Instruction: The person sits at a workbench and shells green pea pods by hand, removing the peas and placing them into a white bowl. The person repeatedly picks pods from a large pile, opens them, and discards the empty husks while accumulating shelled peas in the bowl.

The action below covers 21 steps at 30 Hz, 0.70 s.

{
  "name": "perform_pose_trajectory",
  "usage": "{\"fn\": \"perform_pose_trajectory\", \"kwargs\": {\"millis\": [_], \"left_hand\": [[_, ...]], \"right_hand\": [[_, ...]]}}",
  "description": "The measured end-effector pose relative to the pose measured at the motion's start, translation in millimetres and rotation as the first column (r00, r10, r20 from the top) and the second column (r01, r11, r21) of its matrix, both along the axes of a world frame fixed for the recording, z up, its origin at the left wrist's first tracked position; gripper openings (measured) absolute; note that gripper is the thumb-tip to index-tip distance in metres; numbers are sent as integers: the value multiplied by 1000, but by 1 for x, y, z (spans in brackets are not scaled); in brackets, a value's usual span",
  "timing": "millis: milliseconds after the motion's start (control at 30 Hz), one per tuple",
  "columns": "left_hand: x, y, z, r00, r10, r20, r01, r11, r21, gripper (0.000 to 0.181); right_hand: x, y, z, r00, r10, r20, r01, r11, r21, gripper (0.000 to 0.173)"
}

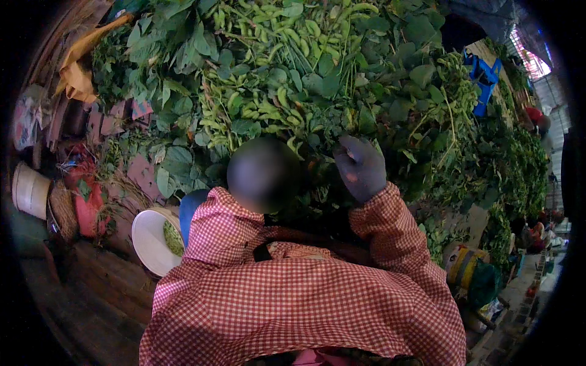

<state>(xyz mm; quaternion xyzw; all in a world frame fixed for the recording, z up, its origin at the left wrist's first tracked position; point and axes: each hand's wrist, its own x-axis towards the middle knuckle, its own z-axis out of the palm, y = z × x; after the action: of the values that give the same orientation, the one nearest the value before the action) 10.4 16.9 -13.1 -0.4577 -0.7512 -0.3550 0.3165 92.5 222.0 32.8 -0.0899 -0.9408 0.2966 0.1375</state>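
Observation:
Before me lies a heap of leafy soybean plants [316, 82] with green pods [270, 107] showing among the stems. My right hand [359, 169], in a grey glove, hangs over the near leaves with its fingers curled inward. Whether anything is inside those fingers cannot be made out. My left hand [263, 174] is covered by a round blur, so its fingers and any contents are hidden. It is near the front edge of the heap, close to some pods. A white bucket [149, 240] leans beside my left leg, with green beans [174, 239] inside.
On the left are a red mesh bag [89, 206], a pale bucket [29, 190] and an orange-yellow sheet [78, 68]. A blue bag [483, 84] lies at the upper right. Nearer stands a yellow striped sack [464, 265]. Other people [538, 233] are far off to the right.

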Motion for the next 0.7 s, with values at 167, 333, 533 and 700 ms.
{"fn": "perform_pose_trajectory", "kwargs": {"millis": [167, 333, 533, 700], "left_hand": [[-4, 1, -41, 936, 76, 345, -67, 997, -37, 30], [2, 3, -20, 693, 118, 711, -27, 990, -138, 41], [25, 21, -15, 764, -119, 634, 212, 974, -73, 51], [23, 21, -19, 687, 5, 727, 232, 946, -226, 43]], "right_hand": [[-17, -10, 14, 974, 68, 216, -69, 998, -4, 27], [-12, -9, -6, 984, 155, 85, -126, 952, -279, 26], [-42, -32, 8, 995, 96, 25, -94, 994, -50, 28], [-60, -38, -11, 991, -11, 131, -9, 988, 153, 29]]}}
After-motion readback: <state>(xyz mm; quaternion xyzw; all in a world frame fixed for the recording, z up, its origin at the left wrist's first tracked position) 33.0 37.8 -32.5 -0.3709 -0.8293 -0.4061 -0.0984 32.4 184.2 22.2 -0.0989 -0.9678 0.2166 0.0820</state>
